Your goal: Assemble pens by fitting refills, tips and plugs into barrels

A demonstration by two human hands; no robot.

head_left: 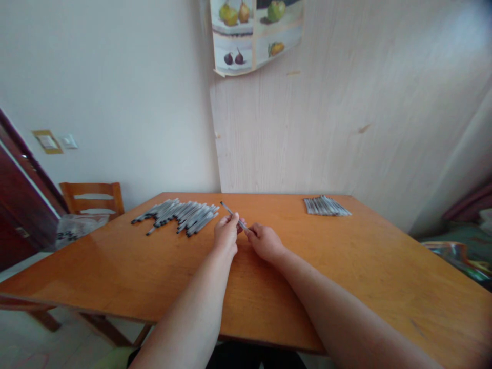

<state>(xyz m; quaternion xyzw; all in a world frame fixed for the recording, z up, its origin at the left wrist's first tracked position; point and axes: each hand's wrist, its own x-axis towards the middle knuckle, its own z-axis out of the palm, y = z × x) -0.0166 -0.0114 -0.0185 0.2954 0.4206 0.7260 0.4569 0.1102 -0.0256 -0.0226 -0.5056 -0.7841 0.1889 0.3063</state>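
Note:
A slim pen (241, 223) with a clear barrel and a dark end slants between my two hands above the middle of the table. My left hand (226, 232) is closed around its barrel, the dark end sticking out up and to the left. At the pen's lower right end, the fingers of my right hand (265, 241) are pinched together on it; the tip there is hidden. Many similar pens with black ends lie in a loose spread pile (188, 214) left of my hands. Another group of pens (326, 205) lies side by side at the back right.
The wooden table (330, 266) meets the wall at its back edge. A wooden chair (90, 197) stands at the left, with a clear plastic bag (79, 225) holding dark small pieces. A fruit picture (255, 33) hangs above. Bags or fabric (457, 251) lie beyond the right edge.

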